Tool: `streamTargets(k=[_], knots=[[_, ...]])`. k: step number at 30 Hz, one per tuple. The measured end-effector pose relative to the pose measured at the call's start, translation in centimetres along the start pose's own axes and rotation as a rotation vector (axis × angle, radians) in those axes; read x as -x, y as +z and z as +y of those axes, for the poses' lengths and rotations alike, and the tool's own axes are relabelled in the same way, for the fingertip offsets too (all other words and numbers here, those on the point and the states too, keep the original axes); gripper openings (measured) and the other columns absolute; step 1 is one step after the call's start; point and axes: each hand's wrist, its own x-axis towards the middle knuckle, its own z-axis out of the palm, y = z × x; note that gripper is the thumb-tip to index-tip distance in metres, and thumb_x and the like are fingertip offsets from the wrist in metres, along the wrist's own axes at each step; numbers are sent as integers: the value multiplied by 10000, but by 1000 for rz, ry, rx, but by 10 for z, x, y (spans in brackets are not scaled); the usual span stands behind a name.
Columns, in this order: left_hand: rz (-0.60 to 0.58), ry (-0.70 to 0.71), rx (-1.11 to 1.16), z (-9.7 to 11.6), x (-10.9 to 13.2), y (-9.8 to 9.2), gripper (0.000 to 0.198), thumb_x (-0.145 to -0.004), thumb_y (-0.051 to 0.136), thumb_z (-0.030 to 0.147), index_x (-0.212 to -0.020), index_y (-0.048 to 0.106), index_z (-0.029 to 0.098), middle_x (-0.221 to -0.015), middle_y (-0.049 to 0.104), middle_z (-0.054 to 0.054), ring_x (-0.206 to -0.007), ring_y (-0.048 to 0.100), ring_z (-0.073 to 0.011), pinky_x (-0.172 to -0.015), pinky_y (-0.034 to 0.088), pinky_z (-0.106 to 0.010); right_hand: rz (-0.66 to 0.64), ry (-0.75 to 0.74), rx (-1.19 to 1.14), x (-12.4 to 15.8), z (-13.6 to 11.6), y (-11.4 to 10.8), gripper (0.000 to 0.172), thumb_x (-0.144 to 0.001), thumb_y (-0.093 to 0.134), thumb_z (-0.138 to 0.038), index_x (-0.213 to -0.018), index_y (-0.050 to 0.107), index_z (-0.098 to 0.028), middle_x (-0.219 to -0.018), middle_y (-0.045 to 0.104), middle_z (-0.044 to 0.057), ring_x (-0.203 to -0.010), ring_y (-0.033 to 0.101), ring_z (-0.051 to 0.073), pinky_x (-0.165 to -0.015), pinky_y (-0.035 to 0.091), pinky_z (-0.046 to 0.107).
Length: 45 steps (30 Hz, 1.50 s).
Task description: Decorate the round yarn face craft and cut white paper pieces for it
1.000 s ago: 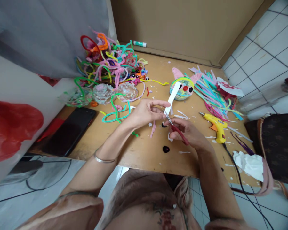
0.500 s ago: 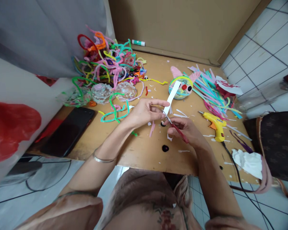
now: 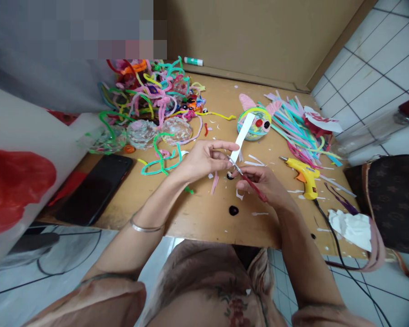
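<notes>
My left hand [image 3: 207, 159] pinches a white paper strip [image 3: 242, 137] near its lower end, and the strip slants up and away from me. Red-handled scissors [image 3: 254, 187] are gripped in my right hand [image 3: 264, 184], their blades at the strip's lower end beside my left fingertips. Behind the strip sits a round animal-faced ornament [image 3: 259, 123] with pink ears, a red nose and a dark eye; the strip hides part of its face. A black button-like disc [image 3: 233, 210] lies on the table below my hands, and another dark piece [image 3: 230, 175] sits just under the blades.
A tangle of pipe cleaners [image 3: 157, 91] and clear wrapped balls [image 3: 175, 131] fill the back left. A phone [image 3: 97, 188] lies at left. On the right are a yellow glue gun [image 3: 305, 177], straight pipe cleaners [image 3: 293, 118], tissue [image 3: 351, 227] and a brown bag [image 3: 386, 204]. A glue stick [image 3: 193, 61] lies behind.
The view has shifted very slightly. Both hands, the paper strip and the scissors keep nearly the same pose.
</notes>
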Motion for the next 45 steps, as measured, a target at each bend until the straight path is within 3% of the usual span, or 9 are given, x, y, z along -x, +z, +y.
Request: streamTargets(k=[9,13,20,26,30,34,45], knots=[[2,33,-45,0,2,-1,514,-711,724,189,-1221,709,131,-614,651,0,-519,570,-112,-515,431,-232,-13,-10,23,0,2,-1,466,-630,848,-577,-826,743,-167,-588,491,-43,-554,450,107,-538,355,250],[-9,56,-82,0,2,-2,427,-708,661,157,-1122,763,159,-664,668,-6,-556,565,-107,-532,445,-231,-22,-3,39,0,3,-1,485,-646,826,-611,-831,745,-170,-588,515,-35,-559,477,117,-541,372,257],[127,98,-66,-1,-1,2,262,-738,734,231,-980,792,151,-877,752,-63,-725,641,-126,-646,502,-236,28,13,-5,2,-3,-1,469,-589,875,-562,-795,734,-165,-654,546,-26,-580,467,97,-551,391,241],[240,181,-3,-10,-6,9,254,-725,811,353,-894,793,164,-964,772,-79,-876,680,-168,-802,540,-277,61,15,-10,2,-3,-2,500,-596,866,-577,-834,723,-161,-627,503,-39,-557,415,86,-522,319,233],[305,191,72,-18,-9,13,309,-728,807,401,-918,782,158,-870,763,-63,-760,666,-144,-752,542,-275,64,13,-7,2,-3,-4,519,-617,846,-598,-862,712,-160,-622,487,-45,-556,393,81,-521,304,230],[332,197,90,-23,-11,14,336,-694,815,328,-975,764,149,-783,744,-40,-687,661,-134,-703,545,-269,68,5,0,3,-3,-4,530,-611,842,-610,-852,708,-157,-629,486,-47,-566,382,77,-528,301,225],[175,90,161,-12,-5,17,493,-657,778,174,-1143,705,124,-641,688,9,-561,601,-90,-550,473,-204,50,8,22,3,-2,-5,509,-626,847,-582,-869,723,-154,-621,473,-45,-546,386,81,-520,298,234]])
